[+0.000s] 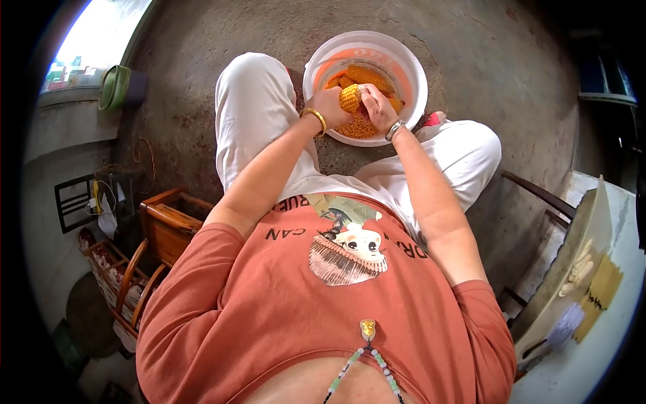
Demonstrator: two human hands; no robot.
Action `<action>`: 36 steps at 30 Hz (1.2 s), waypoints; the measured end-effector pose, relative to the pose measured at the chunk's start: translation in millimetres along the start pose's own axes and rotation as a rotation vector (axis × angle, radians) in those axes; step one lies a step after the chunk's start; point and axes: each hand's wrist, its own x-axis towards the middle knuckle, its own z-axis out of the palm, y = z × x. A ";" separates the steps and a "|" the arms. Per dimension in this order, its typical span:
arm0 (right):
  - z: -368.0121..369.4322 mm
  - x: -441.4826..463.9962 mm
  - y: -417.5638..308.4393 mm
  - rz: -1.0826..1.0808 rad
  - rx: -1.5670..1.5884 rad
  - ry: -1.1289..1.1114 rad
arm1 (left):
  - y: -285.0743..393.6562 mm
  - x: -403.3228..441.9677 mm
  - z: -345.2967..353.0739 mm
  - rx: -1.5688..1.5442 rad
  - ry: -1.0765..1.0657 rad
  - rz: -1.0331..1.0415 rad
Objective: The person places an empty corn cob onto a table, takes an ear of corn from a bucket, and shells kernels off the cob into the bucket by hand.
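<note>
Bucket (418,84) stands on concrete floor (484,60) between the person's knees, mouth up. One ear (349,98) is held over the bucket's mouth, above the contents; its kernelled end faces the near side and its pale end points up and to the right.

Left hand (328,106): fingers closed round the ear from the left side. Bangle (315,120) on that wrist. Right hand (379,108): curled in against the pale end, thumb and fingers bunched close; exact finger contact too small to resolve. Both hands are thus on the same ear; neither is spread wide.

Progress, as judged from the contents: shelling looks partly done. Loose kernels (356,126) cover the near part of the bucket's bottom, so some corn is already off. The held ear appears bare at its pale end, with rows of kernels intact on the rest. Remaining: that part of the ear, plus several other ears (370,76) lying at the far side of the bucket, yellow and apparently full. Exact count not possible; hands and overlap hide some. Depth of the kernel layer cannot be told.
</note>
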 end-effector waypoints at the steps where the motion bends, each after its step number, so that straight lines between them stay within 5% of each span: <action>1: 3.3 0.2 -2.0 0.000 -0.009 0.027 | 1.6 -1.6 0.6 0.010 0.013 -0.013; 17: -15.5 3.4 -3.0 0.185 0.152 -0.214 | 10.6 -10.3 0.5 0.064 0.044 -0.044; 26: -2.5 5.0 6.5 0.085 -0.025 0.031 | 13.9 -13.9 5.5 0.088 0.089 -0.050; 36: -6.9 3.9 -3.8 0.171 0.086 -0.051 | 13.8 -13.7 2.4 0.084 0.080 -0.079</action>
